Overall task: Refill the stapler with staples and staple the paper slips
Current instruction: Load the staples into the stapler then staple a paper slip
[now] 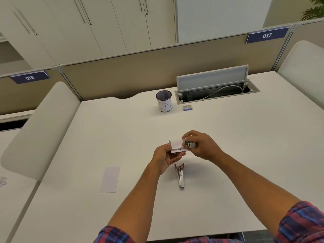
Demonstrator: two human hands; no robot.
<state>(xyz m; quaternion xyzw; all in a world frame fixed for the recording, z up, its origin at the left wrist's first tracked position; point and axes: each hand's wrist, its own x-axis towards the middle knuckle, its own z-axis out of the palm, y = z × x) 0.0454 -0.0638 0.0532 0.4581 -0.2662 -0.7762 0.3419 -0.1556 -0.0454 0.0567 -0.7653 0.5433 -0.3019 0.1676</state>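
Hands [184, 149] mid-desk | stapler [180, 175] below | box [187, 107], perhaps staples, beside cup [164, 100]

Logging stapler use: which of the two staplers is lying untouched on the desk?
The red-hinged stapler lying on the desk below the hands. The other, a metal stapler, is gripped by the right hand against the paper slips.

Above a white tabletop [228, 137], left hand [164, 157] pinching paper slips [177, 145], right hand [201, 146] gripping a small metal stapler [189, 144] at their edge; below, a red-and-silver stapler [180, 174] lying opened, a loose slip [110, 179] left, mesh cup [164, 100] and staple box [187, 107] far back.
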